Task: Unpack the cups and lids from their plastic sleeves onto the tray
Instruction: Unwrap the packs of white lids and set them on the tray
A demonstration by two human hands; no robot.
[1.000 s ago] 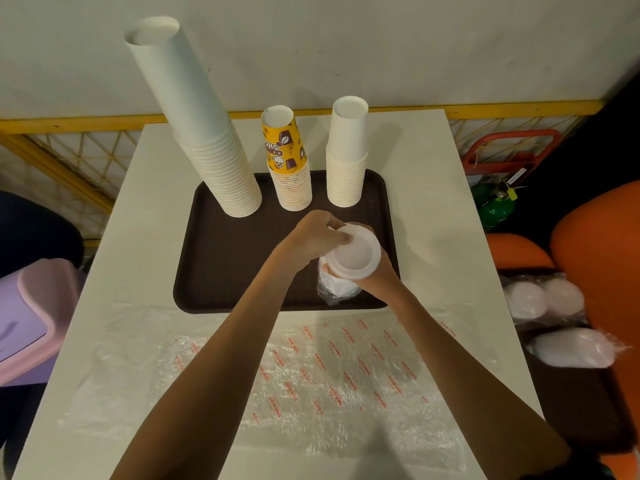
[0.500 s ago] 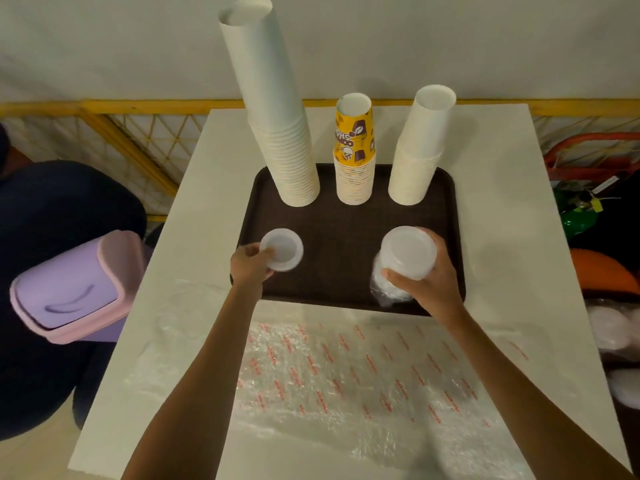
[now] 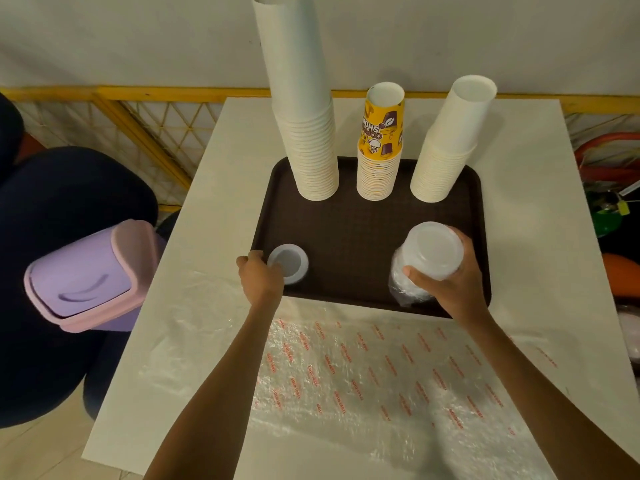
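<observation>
A dark brown tray (image 3: 349, 230) lies on the white table. At its back stand a tall white cup stack (image 3: 304, 116), a shorter stack topped by a yellow printed cup (image 3: 379, 147) and a second white stack (image 3: 446, 143). My left hand (image 3: 259, 275) holds a small white lid (image 3: 288, 263) at the tray's front left corner, low over the tray. My right hand (image 3: 450, 282) grips a stack of white lids (image 3: 427, 258), partly wrapped in a clear plastic sleeve, at the tray's front right.
Empty clear plastic sleeves with red print (image 3: 363, 375) lie flat on the table (image 3: 533, 209) in front of the tray. A purple and pink bin (image 3: 86, 275) stands left of the table. More wrapped lids show at the far right edge.
My left hand took one lid off the stack in my right hand and carried it left, then lowered it at the tray's front left corner. The view has shifted left.
</observation>
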